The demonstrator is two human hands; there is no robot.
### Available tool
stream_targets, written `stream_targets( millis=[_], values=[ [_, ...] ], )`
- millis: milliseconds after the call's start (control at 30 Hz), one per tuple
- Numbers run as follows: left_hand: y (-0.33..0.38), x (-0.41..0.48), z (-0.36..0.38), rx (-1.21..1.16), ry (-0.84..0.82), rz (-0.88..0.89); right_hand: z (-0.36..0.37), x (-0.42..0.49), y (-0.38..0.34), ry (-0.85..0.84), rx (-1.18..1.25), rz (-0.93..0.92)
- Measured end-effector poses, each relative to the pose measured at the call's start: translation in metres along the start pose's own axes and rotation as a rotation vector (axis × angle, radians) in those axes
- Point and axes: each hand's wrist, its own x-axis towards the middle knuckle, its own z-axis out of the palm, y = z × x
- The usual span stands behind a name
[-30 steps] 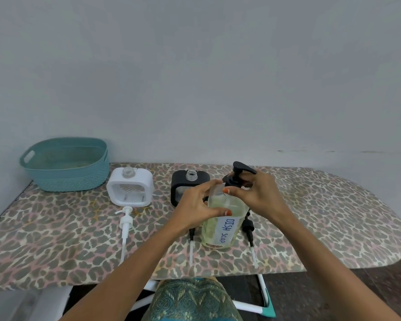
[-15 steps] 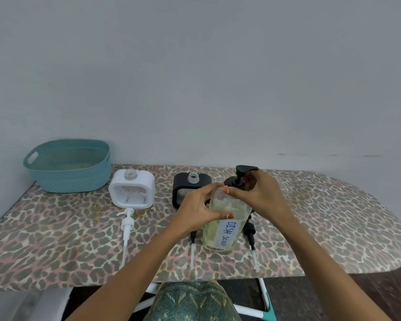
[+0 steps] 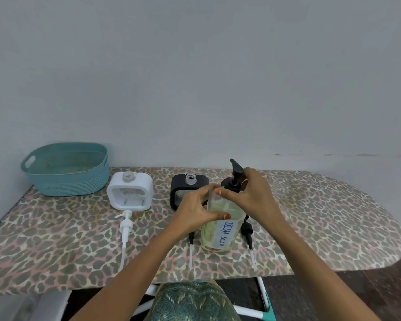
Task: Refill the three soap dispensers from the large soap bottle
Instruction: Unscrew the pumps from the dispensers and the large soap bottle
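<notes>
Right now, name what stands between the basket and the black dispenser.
The white dispenser stands between the basket and the black dispenser, seen in the head view.

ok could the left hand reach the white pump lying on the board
Probably yes: the white pump lies to the left of the left hand with nothing standing between. That hand grips the dish soap bottle, though, and must let go first.

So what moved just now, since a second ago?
The right hand twisted the pump on the bottle: its spout swung from pointing right to pointing back-left. The left hand kept gripping the bottle, which stood in place. White dispenser, black dispenser and basket stayed put.
</notes>
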Motion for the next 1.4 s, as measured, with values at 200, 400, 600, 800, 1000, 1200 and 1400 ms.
stream_targets(
  millis=[200, 400, 600, 800, 1000, 1200, 1400],
  values=[
    [-0.001, 0.000, 0.000, -0.027, -0.002, -0.012, -0.014, 0.004, 0.002, -0.163, 0.152, 0.031],
    [-0.001, -0.001, 0.001, -0.027, -0.002, -0.004, -0.010, 0.002, 0.004, -0.201, 0.252, 0.067],
    [-0.003, 0.000, 0.001, -0.020, -0.005, -0.002, 0.000, 0.002, 0.002, 0.000, 0.027, 0.038],
    [-0.003, 0.001, 0.000, -0.022, -0.002, 0.001, -0.016, 0.005, 0.006, -0.207, 0.375, 0.124],
    [-0.003, 0.000, 0.001, -0.016, -0.009, 0.007, -0.001, -0.001, 0.003, -0.126, 0.296, 0.127],
    [-0.003, -0.001, 0.000, -0.023, -0.009, -0.003, -0.002, -0.003, 0.003, -0.001, 0.229, 0.087],
    [-0.002, -0.001, 0.001, -0.017, -0.007, 0.005, -0.014, -0.005, -0.001, -0.195, 0.460, 0.136]
  ],
)
